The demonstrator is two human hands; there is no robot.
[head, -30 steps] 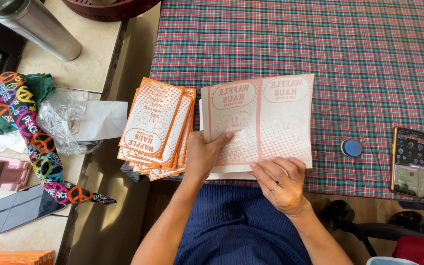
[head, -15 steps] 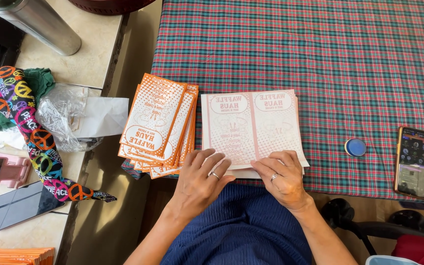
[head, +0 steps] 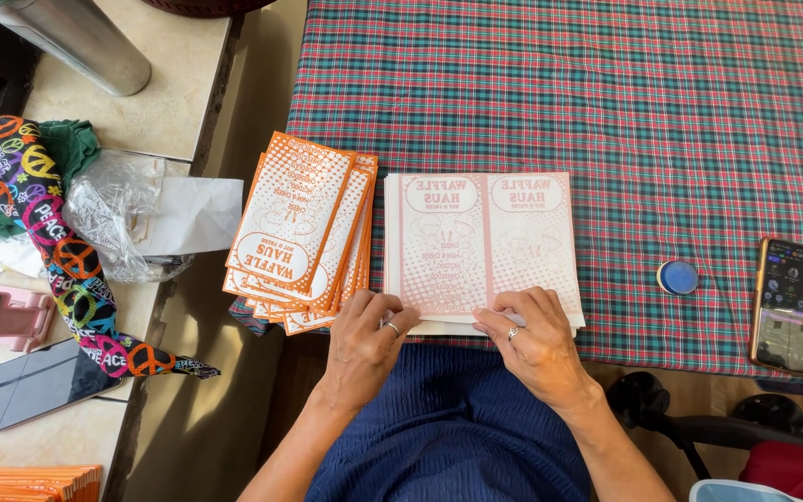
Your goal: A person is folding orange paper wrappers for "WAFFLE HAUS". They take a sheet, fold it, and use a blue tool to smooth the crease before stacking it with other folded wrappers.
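Lower centre: left hand and right hand, fingers curled, pinching near edge of pale printed sheet atop flat stack; fanned orange paper bags just left, touching; plaid tabletop beyond; blue round tin and phone at right.

Pale pink-and-white printed flat paper sheet, orange-and-white dotted paper bag stack, red-green plaid tablecloth surface, small round blue tin, multicoloured peace-sign fabric strap
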